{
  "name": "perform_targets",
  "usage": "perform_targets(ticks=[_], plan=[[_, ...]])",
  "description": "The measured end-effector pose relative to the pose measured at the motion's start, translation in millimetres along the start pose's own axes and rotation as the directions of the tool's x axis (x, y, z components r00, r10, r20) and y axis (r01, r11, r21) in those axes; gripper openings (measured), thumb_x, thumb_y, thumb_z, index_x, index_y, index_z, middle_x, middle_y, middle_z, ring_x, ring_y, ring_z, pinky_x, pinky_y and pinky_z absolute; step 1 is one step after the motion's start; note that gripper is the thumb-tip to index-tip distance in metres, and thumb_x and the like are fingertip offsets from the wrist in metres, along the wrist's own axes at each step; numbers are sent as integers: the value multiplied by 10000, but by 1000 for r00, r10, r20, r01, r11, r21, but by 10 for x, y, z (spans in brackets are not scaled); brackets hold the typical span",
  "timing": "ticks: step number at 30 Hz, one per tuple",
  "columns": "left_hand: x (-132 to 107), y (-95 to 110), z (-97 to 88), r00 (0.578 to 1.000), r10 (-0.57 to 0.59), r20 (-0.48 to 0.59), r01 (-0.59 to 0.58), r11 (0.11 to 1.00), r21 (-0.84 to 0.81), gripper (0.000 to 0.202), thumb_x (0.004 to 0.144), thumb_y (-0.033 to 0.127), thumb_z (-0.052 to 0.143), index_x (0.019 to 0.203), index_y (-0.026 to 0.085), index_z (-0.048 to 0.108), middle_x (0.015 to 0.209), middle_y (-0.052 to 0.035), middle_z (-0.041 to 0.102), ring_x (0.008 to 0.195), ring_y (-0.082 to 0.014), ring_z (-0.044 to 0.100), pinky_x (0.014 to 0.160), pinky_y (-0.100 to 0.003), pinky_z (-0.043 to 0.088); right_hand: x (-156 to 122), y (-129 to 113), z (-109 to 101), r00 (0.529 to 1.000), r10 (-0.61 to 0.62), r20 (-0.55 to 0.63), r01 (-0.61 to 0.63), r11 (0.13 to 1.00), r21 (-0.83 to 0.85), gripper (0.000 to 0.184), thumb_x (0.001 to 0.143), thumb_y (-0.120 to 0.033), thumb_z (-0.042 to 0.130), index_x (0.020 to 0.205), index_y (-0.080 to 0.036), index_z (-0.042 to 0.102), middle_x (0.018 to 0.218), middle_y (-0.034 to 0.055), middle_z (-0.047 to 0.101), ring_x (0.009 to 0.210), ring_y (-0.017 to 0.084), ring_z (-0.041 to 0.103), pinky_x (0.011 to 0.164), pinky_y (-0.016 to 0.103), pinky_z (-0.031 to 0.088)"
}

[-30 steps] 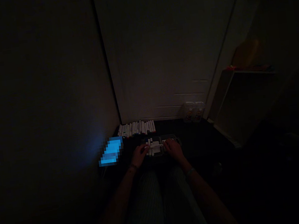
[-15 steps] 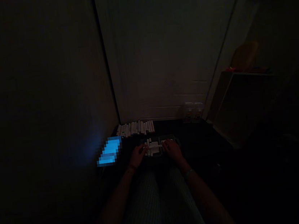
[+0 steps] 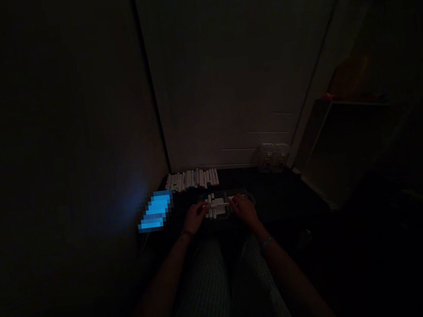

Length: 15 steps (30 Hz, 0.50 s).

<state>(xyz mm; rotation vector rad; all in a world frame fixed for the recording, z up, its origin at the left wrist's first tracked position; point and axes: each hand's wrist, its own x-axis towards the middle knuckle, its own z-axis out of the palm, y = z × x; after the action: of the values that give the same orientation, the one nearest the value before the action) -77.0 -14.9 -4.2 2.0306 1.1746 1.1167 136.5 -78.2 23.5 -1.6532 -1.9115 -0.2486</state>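
The scene is very dark. A white marker (image 3: 219, 205) lies crosswise between my hands. My left hand (image 3: 195, 216) is closed on its left end, and my right hand (image 3: 243, 209) pinches its right end. Below them is a clear plastic case (image 3: 247, 193) with a divided interior. In its left part several white markers (image 3: 211, 199) lie side by side, partly covered by my left hand. A white card or paper (image 3: 220, 210) shows in the middle of the case. My right fingers hide much of the right side.
A row of several white markers (image 3: 191, 179) lies at the back left of the dark tabletop (image 3: 278, 196). A lit, blurred screen (image 3: 155, 211) leans at the left. Two clear packages (image 3: 273, 157) stand against the wall; a shelf unit (image 3: 331, 128) is at the right.
The view has shifted very slightly. Both hands keep nearly the same place and still hold the white marker between them.
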Motion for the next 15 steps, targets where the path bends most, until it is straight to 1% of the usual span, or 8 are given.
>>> perform_targets(ticks=[7,11,15], plan=[[-7,18,-3,1000,2,-26,-2,1000,-5,363,751,446,438,942,188,606,863,-35,604,796,-154,537,748,-274,413,-11,-7,1,1000,-1,-16,1,1000,2,314,898,-346,279,819,-194,543,853,40,550,805,120,505,701,208,341],[-17,40,-11,999,-15,-44,16,1000,16,366,752,450,433,938,188,611,826,-36,601,771,-155,539,726,-274,416,-8,-3,7,1000,-12,-15,12,1000,-11,315,899,-340,276,795,-194,536,837,37,555,803,123,506,703,210,338],[-19,42,-18,999,-4,-32,5,1000,28,366,761,449,420,936,190,611,853,-39,607,794,-160,538,749,-280,407,-3,-4,7,1000,-13,-7,13,1000,-13,313,900,-334,272,790,-197,531,847,37,557,806,123,506,706,209,339]])
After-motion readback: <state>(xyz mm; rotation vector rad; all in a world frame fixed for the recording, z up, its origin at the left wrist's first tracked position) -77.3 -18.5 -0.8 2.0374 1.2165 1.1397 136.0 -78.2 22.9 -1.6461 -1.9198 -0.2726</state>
